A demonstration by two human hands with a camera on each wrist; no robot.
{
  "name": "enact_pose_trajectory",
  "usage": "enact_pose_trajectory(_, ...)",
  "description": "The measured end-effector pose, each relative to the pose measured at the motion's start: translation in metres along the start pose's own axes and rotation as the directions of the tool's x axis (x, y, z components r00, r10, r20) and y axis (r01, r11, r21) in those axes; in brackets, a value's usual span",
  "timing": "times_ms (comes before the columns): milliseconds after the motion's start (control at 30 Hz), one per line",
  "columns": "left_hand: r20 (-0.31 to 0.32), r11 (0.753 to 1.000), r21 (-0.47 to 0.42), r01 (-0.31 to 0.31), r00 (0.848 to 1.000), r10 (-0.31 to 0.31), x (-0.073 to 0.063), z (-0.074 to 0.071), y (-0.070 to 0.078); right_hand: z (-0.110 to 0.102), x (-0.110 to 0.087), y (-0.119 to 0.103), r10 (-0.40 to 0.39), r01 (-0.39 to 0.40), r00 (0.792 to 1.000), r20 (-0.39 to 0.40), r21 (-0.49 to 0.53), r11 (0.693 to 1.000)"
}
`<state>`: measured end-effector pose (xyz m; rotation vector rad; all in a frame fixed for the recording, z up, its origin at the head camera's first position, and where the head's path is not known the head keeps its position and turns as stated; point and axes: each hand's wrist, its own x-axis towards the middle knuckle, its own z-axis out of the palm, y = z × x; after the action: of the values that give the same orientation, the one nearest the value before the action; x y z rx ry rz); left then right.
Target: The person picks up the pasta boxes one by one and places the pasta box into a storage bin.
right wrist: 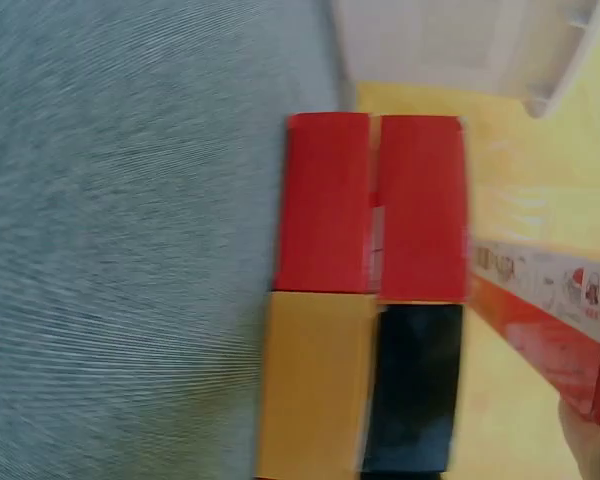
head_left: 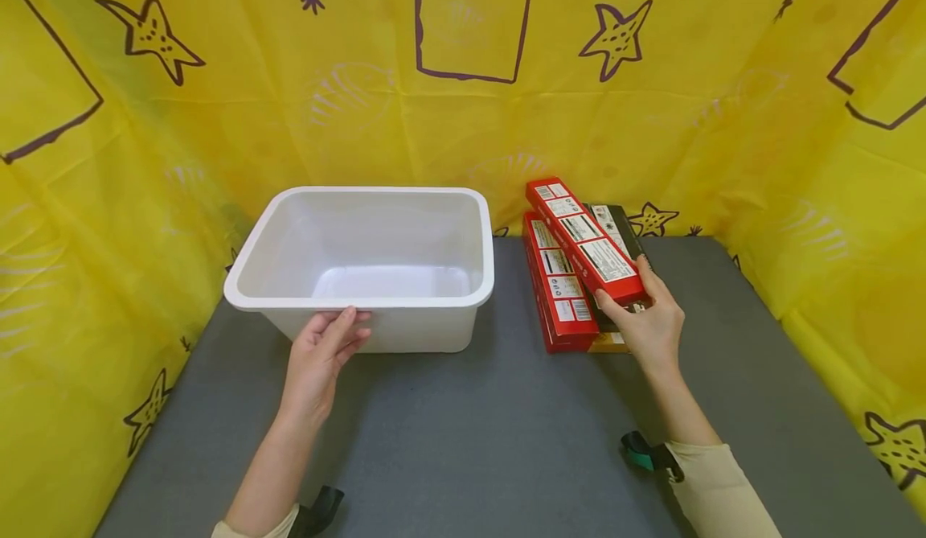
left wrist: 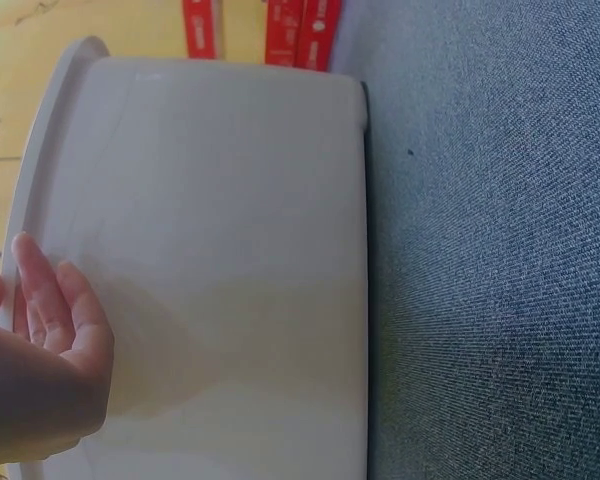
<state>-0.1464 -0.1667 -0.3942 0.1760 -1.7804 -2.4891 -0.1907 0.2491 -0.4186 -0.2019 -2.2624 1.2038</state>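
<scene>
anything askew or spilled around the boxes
Nothing looks spilled or damaged. Only the lifted red box sits askew to the stacked red boxes below, apparently just because the right hand holds it at an angle.

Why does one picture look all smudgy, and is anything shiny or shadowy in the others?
Head view: mostly clear, with a shiny patch on the floor of the tub; left wrist view: dimmer, with a brownish patch, maybe a shadow, near the left hand; right wrist view: the smudgy one, probably motion or poor focus, so the stacked boxes have soft edges.
</scene>
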Motion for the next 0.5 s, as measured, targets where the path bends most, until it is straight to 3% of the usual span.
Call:
enact_pose_trajectory(267, -0.005, 1.0, -0.005, 0.003, 1.0, -0.003, -0.002, 0.0, 0.001, -0.019, -0.002, -0.031, 0.004, -0.015, 0.996, 0.086, 0.13, 0.991)
enact_pose_trajectory(500, -0.008, 1.0, -0.011, 0.005, 1.0, -0.005, 0.0, 0.0, -0.001, -0.033, 0.002, -0.052, -0.054, -0.018, 0.982, 0.179, 0.374, 0.927)
